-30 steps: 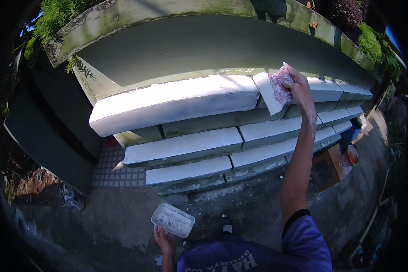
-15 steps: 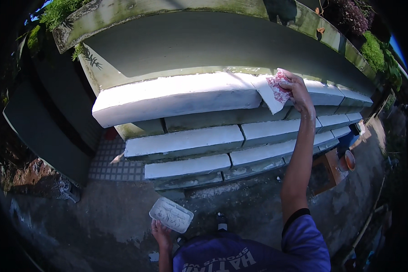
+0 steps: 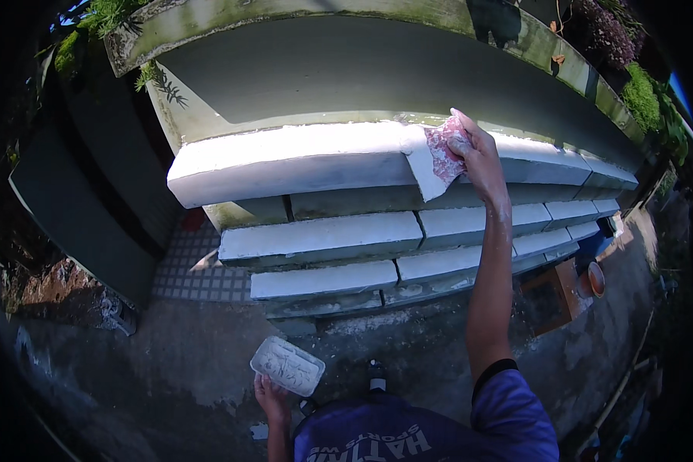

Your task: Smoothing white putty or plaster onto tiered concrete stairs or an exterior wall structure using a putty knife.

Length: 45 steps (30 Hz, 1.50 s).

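My right hand [image 3: 481, 162] reaches up to the top white ledge [image 3: 285, 146] of a stepped wall. Its fingers are closed on a red-and-white rag [image 3: 443, 152], floppy and smeared with white. The rag lies against the ledge's top and front edge, and a pale corner hangs down over the front. White smears mark the hand and wrist. Low on the left, my left hand [image 3: 271, 397] grips a shallow rectangular plastic tub [image 3: 288, 366] by its near edge. White residue with darker streaks coats the tub's inside.
Two lower whitened ledges [image 3: 319, 237] run below the top one, split by dark joints. Above hangs a mossy concrete rim [image 3: 300, 27] with plants. A dark panel [image 3: 77, 208] stands at left. At right are a wooden frame [image 3: 550, 299] and an orange bucket [image 3: 595, 279].
My right hand has slid left along the top ledge with the rag. The left hand and tub have hardly moved, and the view has shifted slightly.
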Tool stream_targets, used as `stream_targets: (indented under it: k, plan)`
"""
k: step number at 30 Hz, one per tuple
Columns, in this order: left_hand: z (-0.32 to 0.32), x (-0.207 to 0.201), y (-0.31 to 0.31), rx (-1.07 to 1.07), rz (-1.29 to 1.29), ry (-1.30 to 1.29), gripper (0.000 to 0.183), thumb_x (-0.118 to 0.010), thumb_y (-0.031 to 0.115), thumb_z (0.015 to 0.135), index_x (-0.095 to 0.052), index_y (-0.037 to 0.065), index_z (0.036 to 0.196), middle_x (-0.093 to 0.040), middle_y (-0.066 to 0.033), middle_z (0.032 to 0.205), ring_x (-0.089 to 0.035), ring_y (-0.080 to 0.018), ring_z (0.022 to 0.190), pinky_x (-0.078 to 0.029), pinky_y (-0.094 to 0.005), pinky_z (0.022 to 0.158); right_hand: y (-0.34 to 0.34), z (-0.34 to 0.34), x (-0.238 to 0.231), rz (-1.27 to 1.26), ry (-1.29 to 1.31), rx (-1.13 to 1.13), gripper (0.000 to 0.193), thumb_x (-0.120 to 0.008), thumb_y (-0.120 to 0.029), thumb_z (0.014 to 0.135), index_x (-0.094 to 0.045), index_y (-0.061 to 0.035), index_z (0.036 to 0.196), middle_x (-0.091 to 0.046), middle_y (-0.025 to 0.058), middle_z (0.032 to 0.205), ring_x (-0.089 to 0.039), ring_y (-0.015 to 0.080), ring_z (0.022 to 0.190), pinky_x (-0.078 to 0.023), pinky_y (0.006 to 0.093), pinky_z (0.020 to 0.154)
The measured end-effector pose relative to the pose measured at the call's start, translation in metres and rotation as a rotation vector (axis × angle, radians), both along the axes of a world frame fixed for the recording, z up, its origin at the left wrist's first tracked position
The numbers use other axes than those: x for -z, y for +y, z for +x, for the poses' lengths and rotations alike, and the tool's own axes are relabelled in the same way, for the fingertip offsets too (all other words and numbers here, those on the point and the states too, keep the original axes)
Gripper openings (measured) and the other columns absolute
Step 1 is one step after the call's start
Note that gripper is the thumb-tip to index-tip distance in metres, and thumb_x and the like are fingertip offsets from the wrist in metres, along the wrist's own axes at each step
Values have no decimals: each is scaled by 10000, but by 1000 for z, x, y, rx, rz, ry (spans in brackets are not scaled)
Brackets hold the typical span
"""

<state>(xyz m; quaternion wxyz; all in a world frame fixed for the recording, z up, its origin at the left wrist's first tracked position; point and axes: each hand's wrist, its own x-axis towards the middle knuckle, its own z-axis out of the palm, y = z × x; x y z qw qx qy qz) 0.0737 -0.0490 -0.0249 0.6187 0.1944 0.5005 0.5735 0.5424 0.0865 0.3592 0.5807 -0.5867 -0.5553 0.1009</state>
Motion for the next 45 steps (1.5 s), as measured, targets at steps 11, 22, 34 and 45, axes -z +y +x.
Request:
stream_targets:
  k: [11, 22, 34, 45]
  plan:
    - [-6, 1, -5, -30, -2, 15, 581, -574, 381, 962, -347, 96, 1414, -548, -93, 1265, -594, -236, 1063, -508, -396, 808, -52, -48, 106, 608, 42, 273, 452, -496, -32, 971, -312, 33, 1379, -527, 169, 1247, -619, 241, 1044, -518, 340, 894]
    - [0, -4, 3, 22, 41, 13, 515, -531, 356, 988, -361, 101, 1402, -548, -92, 1265, -595, -245, 1069, -512, -414, 808, -7, -75, 157, 670, -889, 778, 377, -504, -12, 953, -372, -34, 1305, -708, 143, 1067, -674, 218, 831, -375, 443, 957]
    - [-7, 7, -5, -1, 25, -31, 517, -525, 347, 991, -355, 89, 1405, -541, -105, 1285, -585, -272, 1109, -509, -445, 852, 10, -97, 146, 483, -804, 722, 482, -417, 2, 880, -522, -35, 1349, -563, 112, 1372, -497, 280, 1307, -254, 458, 1083]
    - [-10, 5, -3, -31, 17, -32, 483, -526, 350, 990, -389, 113, 1388, -546, -90, 1277, -587, -269, 1102, -514, -435, 833, -16, -86, 130, 620, -666, 720, 470, -449, 84, 842, -591, -22, 1278, -586, 152, 1326, -510, 336, 1285, -402, 500, 1049]
